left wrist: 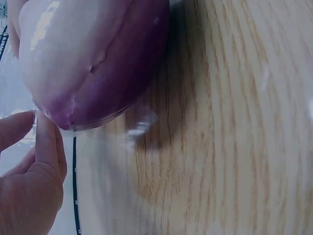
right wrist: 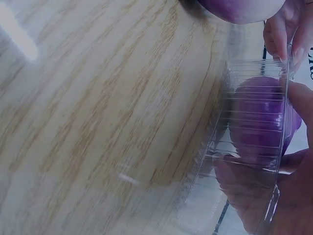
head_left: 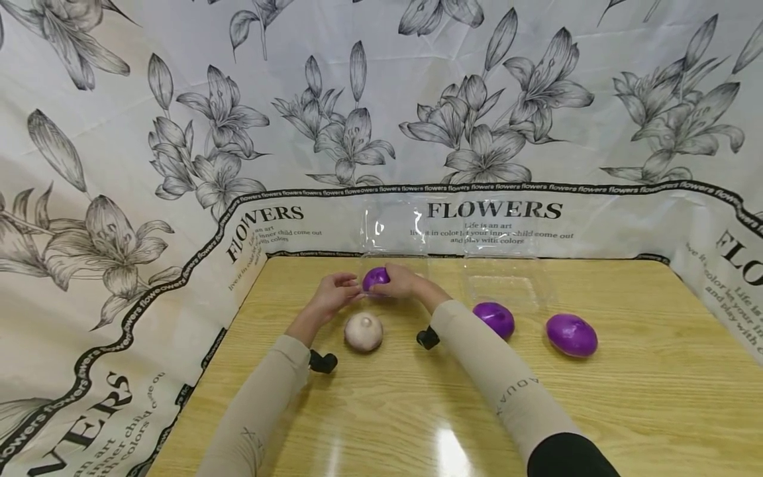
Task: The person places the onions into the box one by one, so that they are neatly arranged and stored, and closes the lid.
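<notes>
A clear plastic clamshell container (right wrist: 257, 68) stands open at the back of the table with a purple turnip (head_left: 375, 280) in it. My right hand (head_left: 402, 281) grips that turnip, its fingers partly seen through the ribbed wall in the right wrist view. At the container's front left edge, my left hand (head_left: 335, 293) pinches the rim between thumb and fingers. Just in front of the container sits a turnip with its whitish side up (head_left: 363, 332). It looms large, white and purple, in the left wrist view.
A second clear container (head_left: 503, 288) lies open at the back right. Two purple turnips, a nearer-left one (head_left: 496, 319) and a right one (head_left: 571, 335), rest on the wooden table (head_left: 381, 411). A flower-printed cloth (head_left: 369, 159) hangs behind and at both sides.
</notes>
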`<control>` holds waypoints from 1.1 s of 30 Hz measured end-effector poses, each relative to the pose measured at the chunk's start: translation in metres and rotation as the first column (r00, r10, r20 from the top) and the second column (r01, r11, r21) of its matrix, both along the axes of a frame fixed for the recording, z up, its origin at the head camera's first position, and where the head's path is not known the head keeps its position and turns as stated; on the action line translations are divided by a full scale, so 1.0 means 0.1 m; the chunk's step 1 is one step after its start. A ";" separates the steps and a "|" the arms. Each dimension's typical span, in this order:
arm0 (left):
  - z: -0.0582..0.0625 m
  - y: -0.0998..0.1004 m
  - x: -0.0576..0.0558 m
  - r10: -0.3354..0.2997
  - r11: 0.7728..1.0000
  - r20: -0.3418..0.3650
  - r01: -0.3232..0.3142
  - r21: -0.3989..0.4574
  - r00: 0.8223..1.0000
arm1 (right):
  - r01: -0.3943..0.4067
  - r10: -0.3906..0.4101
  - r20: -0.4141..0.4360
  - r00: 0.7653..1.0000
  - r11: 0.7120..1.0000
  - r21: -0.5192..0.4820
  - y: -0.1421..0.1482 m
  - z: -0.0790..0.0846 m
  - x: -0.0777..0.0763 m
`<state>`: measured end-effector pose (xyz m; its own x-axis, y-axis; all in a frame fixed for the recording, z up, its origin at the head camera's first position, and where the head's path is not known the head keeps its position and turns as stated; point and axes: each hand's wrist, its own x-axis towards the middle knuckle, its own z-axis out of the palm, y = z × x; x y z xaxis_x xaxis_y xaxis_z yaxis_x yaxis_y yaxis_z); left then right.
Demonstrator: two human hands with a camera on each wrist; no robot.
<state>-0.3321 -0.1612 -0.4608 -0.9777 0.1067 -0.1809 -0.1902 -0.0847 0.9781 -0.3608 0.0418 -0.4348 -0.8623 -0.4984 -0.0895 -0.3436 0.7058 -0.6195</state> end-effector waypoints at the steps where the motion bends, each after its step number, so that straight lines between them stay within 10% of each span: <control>1: 0.00 0.00 0.00 -0.001 1.000 0.001 0.001 -0.001 1.000 | 0.002 -0.002 0.004 1.000 1.000 -0.002 0.00 -0.01 0.00; 33: 0.02 0.01 0.03 -0.003 1.000 0.004 0.003 0.007 1.000 | -0.072 0.097 -0.134 0.986 0.981 0.182 0.42 0.31 0.36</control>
